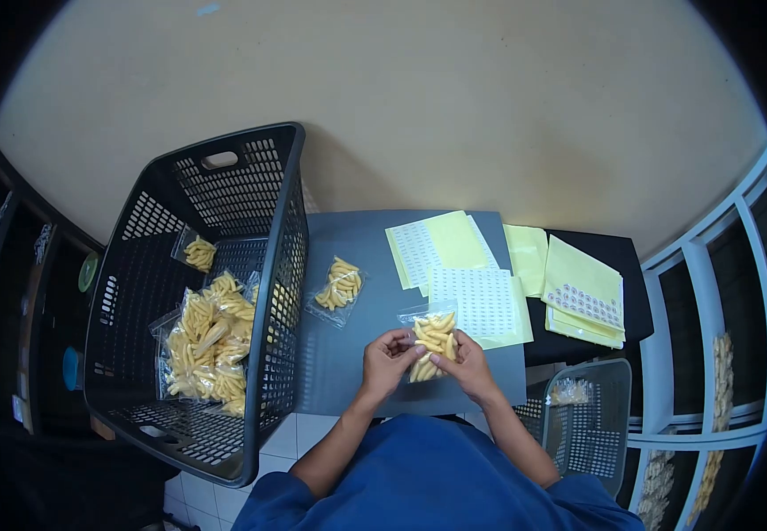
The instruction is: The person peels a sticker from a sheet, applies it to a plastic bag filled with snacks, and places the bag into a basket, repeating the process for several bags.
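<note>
A clear plastic bag of yellow, finger-shaped snacks (435, 343) is held upright above the front of the grey table (348, 380). My left hand (390, 361) pinches its left edge, and my right hand (465, 361) grips its right side, the thumbs close together on the front. Another filled bag (339, 285) lies flat on the table, left of my hands. Just beyond the held bag are sheets of small round printed labels on yellowish backing (474, 299).
At the left stands a large dark perforated basket (284, 221) with several filled bags (211, 341). More label sheets (582, 281) lie on a black surface at the right. Below them is a smaller basket (609, 425) holding a bag (569, 392). A white-framed rack (711, 438) is at far right.
</note>
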